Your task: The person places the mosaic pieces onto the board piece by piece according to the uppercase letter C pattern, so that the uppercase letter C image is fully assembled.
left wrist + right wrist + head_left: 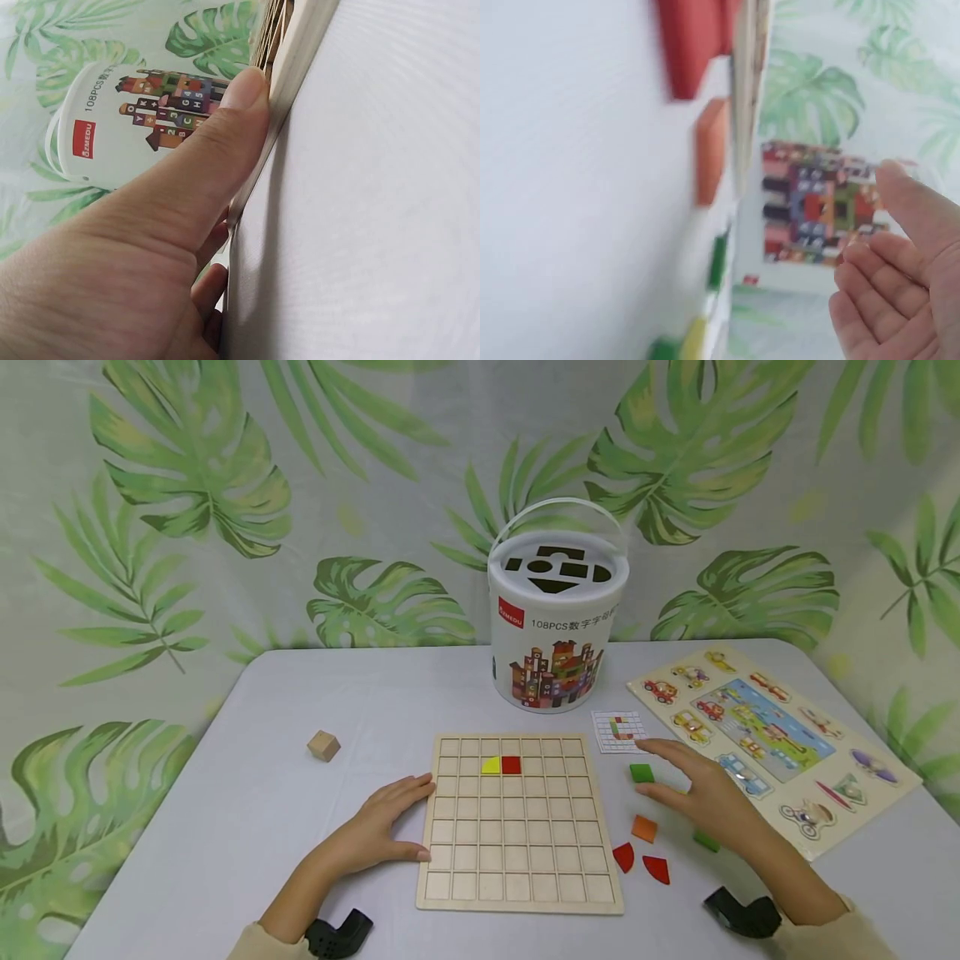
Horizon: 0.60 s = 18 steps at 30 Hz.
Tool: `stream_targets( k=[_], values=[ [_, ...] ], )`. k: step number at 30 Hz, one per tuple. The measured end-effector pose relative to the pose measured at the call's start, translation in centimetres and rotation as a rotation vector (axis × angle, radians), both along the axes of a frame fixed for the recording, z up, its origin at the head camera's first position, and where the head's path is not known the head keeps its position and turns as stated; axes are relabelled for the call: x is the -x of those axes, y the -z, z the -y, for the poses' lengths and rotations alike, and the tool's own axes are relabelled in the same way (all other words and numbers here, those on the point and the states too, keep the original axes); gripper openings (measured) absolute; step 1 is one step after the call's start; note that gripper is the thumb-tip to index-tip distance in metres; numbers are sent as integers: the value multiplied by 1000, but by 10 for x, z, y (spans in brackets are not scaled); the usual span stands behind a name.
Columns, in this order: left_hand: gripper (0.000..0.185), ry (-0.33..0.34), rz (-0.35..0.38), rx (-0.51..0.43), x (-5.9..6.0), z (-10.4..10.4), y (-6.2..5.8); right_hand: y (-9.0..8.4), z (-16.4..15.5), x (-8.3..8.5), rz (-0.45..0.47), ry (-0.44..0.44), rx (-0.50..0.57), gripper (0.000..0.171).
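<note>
A wooden grid board (517, 835) lies before me, with a yellow quarter-circle (492, 766) and a red square (511, 765) side by side in its second row. My left hand (367, 831) rests at the board's left edge, its thumb (246, 94) pressing the side and its fingertips touching farther up. My right hand (705, 789) hovers right of the board with thumb and fingers apart, holding nothing. A green square (641, 773) lies by its fingertips. Nearer me are an orange square (644, 828), two red quarter-circles (656, 869) and another green piece (706, 841), partly hidden by the wrist.
Beyond the right hand lies a small printed pattern card (618, 731). A white lidded bucket (551, 635) stands behind the board. On the right is a vehicle picture puzzle (780, 743), partly under the right forearm. A wooden cube (323, 746) sits at left.
</note>
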<state>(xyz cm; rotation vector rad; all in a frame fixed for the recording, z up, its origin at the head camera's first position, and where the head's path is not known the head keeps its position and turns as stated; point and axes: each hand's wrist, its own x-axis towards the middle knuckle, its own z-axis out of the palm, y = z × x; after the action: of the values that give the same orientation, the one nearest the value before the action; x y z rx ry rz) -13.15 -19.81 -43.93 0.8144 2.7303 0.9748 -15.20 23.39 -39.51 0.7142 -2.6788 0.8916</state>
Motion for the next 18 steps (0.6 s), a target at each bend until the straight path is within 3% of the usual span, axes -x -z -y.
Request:
stream_targets(
  k=[9, 18],
  values=[
    [89, -3, 1, -4, 0, 0, 0, 22, -39, -8, 131, 78, -75, 51],
    [88, -5, 11, -3, 0, 0, -1, 27, -47, -9, 221, 91, -157, 39]
  ],
)
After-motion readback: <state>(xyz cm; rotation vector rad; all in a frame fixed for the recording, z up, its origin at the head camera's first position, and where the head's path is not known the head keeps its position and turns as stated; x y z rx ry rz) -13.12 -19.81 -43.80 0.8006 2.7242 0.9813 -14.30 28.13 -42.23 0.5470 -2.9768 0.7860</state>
